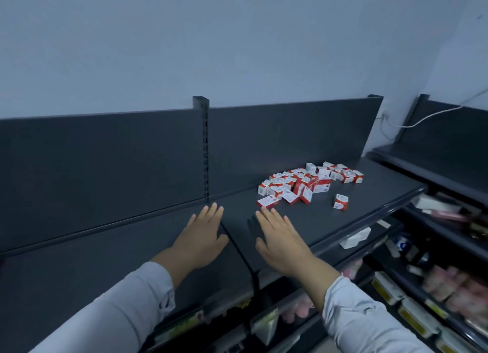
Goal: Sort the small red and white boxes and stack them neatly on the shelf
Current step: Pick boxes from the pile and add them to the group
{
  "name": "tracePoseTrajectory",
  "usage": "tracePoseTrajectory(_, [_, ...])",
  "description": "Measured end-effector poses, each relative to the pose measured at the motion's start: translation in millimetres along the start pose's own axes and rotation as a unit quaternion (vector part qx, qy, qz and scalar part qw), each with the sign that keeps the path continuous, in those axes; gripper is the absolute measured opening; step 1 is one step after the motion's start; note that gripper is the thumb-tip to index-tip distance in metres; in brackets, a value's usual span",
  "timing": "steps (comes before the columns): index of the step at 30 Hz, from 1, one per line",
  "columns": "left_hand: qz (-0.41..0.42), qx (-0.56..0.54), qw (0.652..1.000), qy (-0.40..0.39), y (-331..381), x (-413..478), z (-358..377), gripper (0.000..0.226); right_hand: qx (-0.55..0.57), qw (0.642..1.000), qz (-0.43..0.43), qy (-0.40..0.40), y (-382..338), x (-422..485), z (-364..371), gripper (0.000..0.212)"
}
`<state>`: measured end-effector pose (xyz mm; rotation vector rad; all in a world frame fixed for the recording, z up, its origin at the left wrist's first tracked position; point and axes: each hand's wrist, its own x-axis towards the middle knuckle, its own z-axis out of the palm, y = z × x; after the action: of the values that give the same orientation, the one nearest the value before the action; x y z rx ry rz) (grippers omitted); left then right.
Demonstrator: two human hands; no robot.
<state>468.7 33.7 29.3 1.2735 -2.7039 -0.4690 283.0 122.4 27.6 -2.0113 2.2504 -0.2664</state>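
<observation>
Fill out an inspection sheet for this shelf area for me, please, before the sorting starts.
Surface: dark top shelf, two sections meeting at a seam.
Job's things: pile of boxes jumbled, not neatly stacked; one box apart in front.
Clutter: nothing seen on the top shelf.
Hands: left hand and right hand flat, fingers straight, holding nothing.
Cables: white cable at far right.
Surroundings: blue-grey wall; lower shelves stocked, blurred.

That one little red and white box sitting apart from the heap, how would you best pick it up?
Probably pinch the lone box across its two side faces, coming from above and the front. It stands clear of the pile with bare shelf around it, leaving room on either side.
</observation>
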Motion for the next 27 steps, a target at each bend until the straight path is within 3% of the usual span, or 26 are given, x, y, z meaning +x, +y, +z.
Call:
tracePoseTrajectory(8, [0.014, -0.008, 1.000, -0.021, 82, 53, 29, 0.068, 0.019, 0.999, 0.013, 0.025, 94, -14, -25, 0.064])
tracePoseTrajectory(27, [0.058, -0.023, 0.997, -0.035, 157, 228, 48, 0.068, -0.015, 0.996, 0.084, 0.015, 232, 50, -52, 0.068])
